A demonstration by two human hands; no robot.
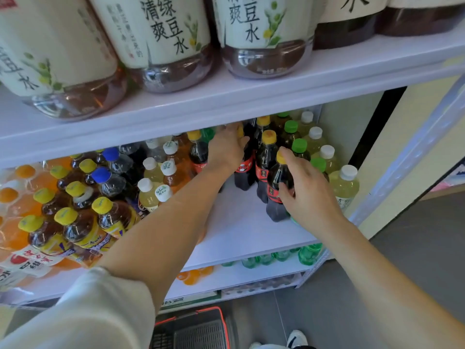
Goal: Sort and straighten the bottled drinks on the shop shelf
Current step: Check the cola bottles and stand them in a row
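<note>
your right hand [310,197], mid-shelf: thumb and fingers wrapped round the front cola [276,177], index finger stretched up to its yellow cap. the bottle stands upright on the white shelf [239,230], first in a cola row, with green-cap bottles [299,146] just to its right. deeper in, your left hand [226,147] closes over the top of a rear cola [242,172], also upright; its fingertips are partly hidden. left arm reaches out straight, forearm bare, pale sleeve [105,298] at the elbow.

Large upper-shelf bottle [163,28] label reading 清爽绿豆水 in black characters, same 清爽绿豆水 on neighbour bottle [251,21], small bottles [83,233] below, labels too blurred to read
</note>
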